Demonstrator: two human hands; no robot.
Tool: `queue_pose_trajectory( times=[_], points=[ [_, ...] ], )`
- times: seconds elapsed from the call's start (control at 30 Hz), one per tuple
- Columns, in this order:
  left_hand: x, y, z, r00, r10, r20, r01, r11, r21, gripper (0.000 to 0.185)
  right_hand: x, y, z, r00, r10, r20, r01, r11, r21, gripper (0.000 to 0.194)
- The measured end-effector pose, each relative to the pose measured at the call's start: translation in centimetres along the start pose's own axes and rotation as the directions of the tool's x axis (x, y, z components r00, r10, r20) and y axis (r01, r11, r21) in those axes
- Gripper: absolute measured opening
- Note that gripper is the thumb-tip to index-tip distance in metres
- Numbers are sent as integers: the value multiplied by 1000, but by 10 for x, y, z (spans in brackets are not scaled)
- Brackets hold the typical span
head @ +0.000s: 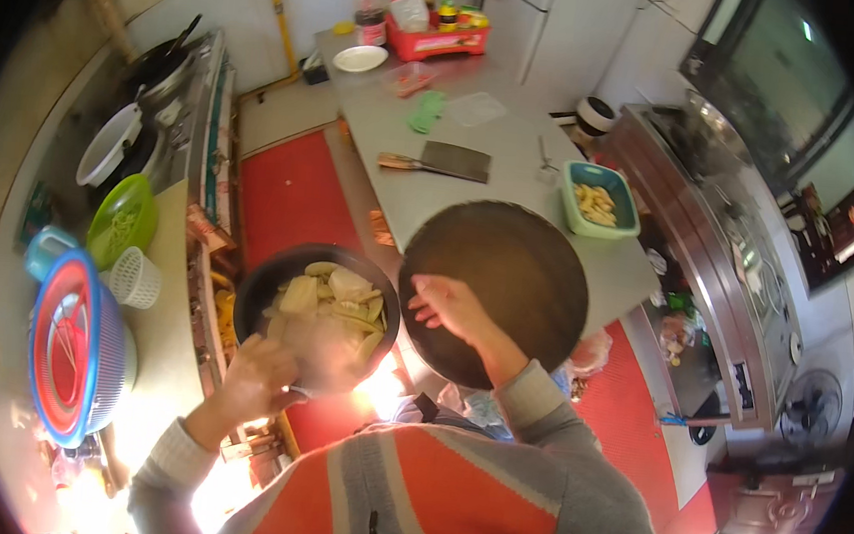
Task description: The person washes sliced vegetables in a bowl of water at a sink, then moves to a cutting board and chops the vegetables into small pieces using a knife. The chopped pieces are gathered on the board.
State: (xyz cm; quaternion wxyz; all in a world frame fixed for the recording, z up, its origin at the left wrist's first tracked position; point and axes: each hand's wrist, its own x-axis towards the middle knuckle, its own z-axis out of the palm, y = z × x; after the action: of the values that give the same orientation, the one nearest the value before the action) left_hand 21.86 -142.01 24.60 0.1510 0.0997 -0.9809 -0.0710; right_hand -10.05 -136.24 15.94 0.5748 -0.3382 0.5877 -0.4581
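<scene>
At the handle end of a dark deep pan, my left hand is curled closed on the grip. Pale, flat slices of food, perhaps a vegetable, fill the pan, and steam or glare blurs the nearest ones. My right hand is held over the left part of a thick round chopping board. Its fingers are slightly spread and bent, and nothing shows in them. The board lies at the near end of a metal worktable. Whether my right hand touches the board I cannot tell.
On the table are a cleaver, a green basin of pale pieces, a green cloth and a red crate of bottles. The left counter carries colanders and a green bowl. Red matting covers the floor.
</scene>
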Motion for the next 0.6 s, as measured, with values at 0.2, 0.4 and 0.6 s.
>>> queue_pose_trajectory(
  times=[0.2, 0.4, 0.6],
  points=[
    [50, -118, -8, 996, -6, 89, 2, 999, 43, 37, 180, -13, -50, 939, -265, -221, 77, 786, -613, 65],
    [86, -218, -27, 998, 13, 63, -16, 999, 45, 49, 304, -38, -46, 885, -350, -308, 42, 719, -694, 64],
    [169, -340, -18, 965, 259, 43, -256, 965, -58, 59, 352, -21, -65, 770, -339, -540, -163, 714, -681, 45]
  ],
)
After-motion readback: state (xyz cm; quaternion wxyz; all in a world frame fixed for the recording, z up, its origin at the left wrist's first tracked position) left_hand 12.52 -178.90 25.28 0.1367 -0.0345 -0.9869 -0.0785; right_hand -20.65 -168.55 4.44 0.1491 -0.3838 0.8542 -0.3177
